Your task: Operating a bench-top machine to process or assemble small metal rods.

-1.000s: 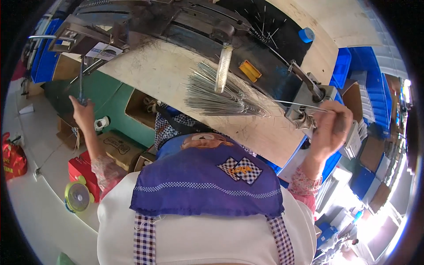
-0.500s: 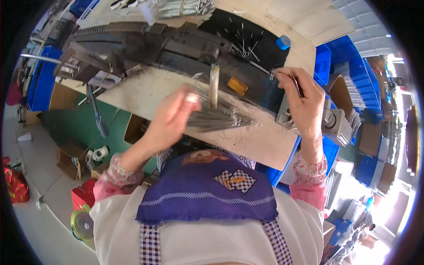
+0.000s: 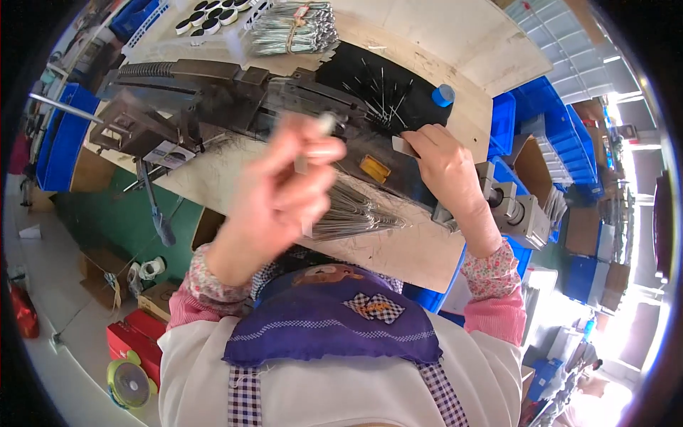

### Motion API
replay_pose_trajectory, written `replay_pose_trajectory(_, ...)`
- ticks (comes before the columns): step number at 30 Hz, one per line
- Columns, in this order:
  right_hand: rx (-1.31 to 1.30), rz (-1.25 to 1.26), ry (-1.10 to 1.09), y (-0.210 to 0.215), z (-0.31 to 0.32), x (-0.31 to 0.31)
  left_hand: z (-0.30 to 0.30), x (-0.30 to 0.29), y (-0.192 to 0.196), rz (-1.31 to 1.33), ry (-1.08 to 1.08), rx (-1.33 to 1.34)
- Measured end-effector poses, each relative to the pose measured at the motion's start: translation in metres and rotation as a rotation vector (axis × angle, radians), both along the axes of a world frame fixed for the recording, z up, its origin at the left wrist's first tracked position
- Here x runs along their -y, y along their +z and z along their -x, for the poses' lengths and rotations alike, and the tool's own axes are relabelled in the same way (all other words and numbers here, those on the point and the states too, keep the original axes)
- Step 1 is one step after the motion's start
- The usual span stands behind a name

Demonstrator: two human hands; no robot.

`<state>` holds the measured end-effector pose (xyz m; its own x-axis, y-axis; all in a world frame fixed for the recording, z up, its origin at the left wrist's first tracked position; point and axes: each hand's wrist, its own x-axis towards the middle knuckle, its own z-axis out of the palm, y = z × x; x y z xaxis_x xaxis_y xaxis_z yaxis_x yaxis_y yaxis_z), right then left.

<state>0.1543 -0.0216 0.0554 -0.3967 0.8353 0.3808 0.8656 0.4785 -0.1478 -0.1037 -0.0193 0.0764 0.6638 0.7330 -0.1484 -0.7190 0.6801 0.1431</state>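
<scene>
My left hand (image 3: 288, 188) is raised over the near edge of the dark metal bench machine (image 3: 235, 107). Motion smears its fingers, so whether they hold anything does not show. At the machine's right end, my right hand (image 3: 448, 167) is closed, palm down, with a small flat pale piece (image 3: 405, 146) at its fingertips. Under and beside my left hand lies a fanned pile of thin metal wires (image 3: 356, 213) on the wooden bench top (image 3: 420, 249). Between the hands sits a small amber-yellow block (image 3: 375, 169).
Thin loose rods (image 3: 384, 99) lie on a black mat beside a blue cap (image 3: 443, 95). Behind the machine are a tied wire bundle (image 3: 295, 28) and a white tray of black-topped rounds (image 3: 206, 21). A grey metal fixture (image 3: 523, 213) stands right; blue bins (image 3: 562, 128) stand beyond.
My left hand has lifted up toward the machine. The right hand has shifted left and turned palm down; the rod that ran to its fingers no longer shows. The whole view has shifted slightly.
</scene>
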Motion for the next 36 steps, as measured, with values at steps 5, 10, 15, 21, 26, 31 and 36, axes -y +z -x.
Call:
replay_pose_trajectory(5,-0.110,0.049,-0.015,0.009,0.003,0.016,0.073,0.002,-0.056,-0.549,0.149,-0.298)
replay_pose_trajectory(10,0.026,0.028,-0.119,-0.012,-0.008,-0.056,-0.032,-0.012,-0.031,-1.399,-0.290,-1.080)
replay_pose_trajectory(15,-0.174,0.066,-0.011,0.014,-0.027,-0.028,-0.111,-0.061,-0.071,-1.344,-0.285,-1.197)
replay_pose_trajectory(21,-0.006,-0.064,0.160,0.000,-0.010,-0.012,-0.083,-0.060,-0.042,-2.103,0.223,-1.718)
replay_pose_trajectory(26,-0.339,-0.067,0.180,-0.004,0.007,-0.029,-0.037,-0.060,-0.034,-2.147,0.932,-1.568)
replay_pose_trajectory(31,-0.507,0.052,0.183,-0.016,0.028,-0.049,-0.019,0.013,-0.078,-1.050,0.860,-1.348)
replay_pose_trajectory(36,-0.474,0.183,0.103,-0.021,0.026,-0.055,0.010,-0.036,-0.081,0.030,-0.116,0.241)
